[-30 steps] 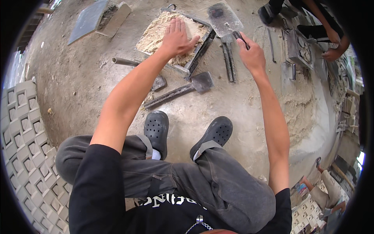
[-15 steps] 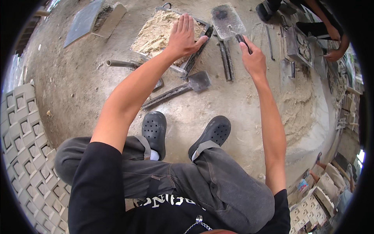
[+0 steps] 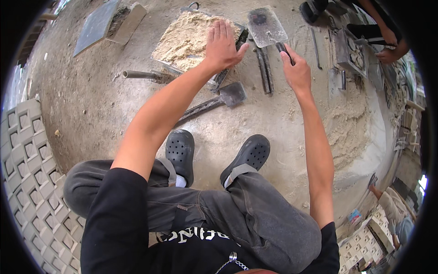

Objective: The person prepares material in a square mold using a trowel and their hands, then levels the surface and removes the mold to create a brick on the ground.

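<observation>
My left hand (image 3: 223,48) lies flat, fingers stretched out, at the right side of a square metal mould (image 3: 242,35) heaped with damp, sandy mix (image 3: 187,36). To the right, my right hand (image 3: 296,71) is closed round the dark handle of a flat trowel (image 3: 267,29), whose clear-grey, dusty blade points away from me. Below the mould, a tool with a square metal head (image 3: 233,94) and a long bar lies on the ground, partly behind my left forearm. A pair of dark metal bars (image 3: 264,71) rests between the mould and my right hand.
A metal pipe handle (image 3: 139,74) sticks out left of the mould. Beyond it lean flat plates (image 3: 96,26). Patterned blocks (image 3: 27,160) are stacked at left. At upper right another person's hands (image 3: 390,54) work near a second mould (image 3: 351,55); loose sand (image 3: 349,128) lies below.
My left hand has slid a little right and nearer along the mould's right side. My right hand and the trowel stay nearly still. The other person's hands have shifted slightly.
</observation>
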The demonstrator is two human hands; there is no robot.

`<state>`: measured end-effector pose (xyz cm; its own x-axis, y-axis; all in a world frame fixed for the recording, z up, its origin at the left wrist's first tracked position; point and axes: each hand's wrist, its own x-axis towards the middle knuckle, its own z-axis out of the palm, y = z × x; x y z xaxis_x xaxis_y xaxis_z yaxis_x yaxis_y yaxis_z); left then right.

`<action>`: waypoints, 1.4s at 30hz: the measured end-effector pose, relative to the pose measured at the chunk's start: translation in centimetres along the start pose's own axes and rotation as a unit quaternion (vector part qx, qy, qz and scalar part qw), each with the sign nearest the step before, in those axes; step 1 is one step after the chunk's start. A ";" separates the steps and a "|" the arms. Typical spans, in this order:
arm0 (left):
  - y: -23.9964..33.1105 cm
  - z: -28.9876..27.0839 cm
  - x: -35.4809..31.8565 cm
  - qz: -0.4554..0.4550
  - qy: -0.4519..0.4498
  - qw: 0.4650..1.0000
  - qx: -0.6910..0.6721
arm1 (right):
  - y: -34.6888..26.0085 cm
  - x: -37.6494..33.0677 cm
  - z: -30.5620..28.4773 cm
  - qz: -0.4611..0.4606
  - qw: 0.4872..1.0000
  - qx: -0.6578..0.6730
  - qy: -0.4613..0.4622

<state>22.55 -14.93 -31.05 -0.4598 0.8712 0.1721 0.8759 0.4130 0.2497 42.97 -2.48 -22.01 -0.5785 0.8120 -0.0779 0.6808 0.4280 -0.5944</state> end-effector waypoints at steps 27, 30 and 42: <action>-8.2 -4.7 -2.7 -0.043 -0.139 0.988 0.056 | -5.8 -0.2 -1.6 0.011 0.995 -0.073 -0.065; -7.3 -5.0 -4.6 -0.095 -0.110 0.987 0.073 | -7.7 1.3 -0.8 0.004 0.992 -0.094 -0.079; -1.4 -5.4 -9.6 -0.158 -0.012 0.987 0.002 | -8.8 2.7 1.9 -0.144 0.977 -0.122 -0.101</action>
<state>24.95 -25.31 -27.90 -0.7067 0.7047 0.0631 0.6897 0.6662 0.2836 34.54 -4.82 -18.50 -0.8223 0.5589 -0.1065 0.5486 0.7292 -0.4089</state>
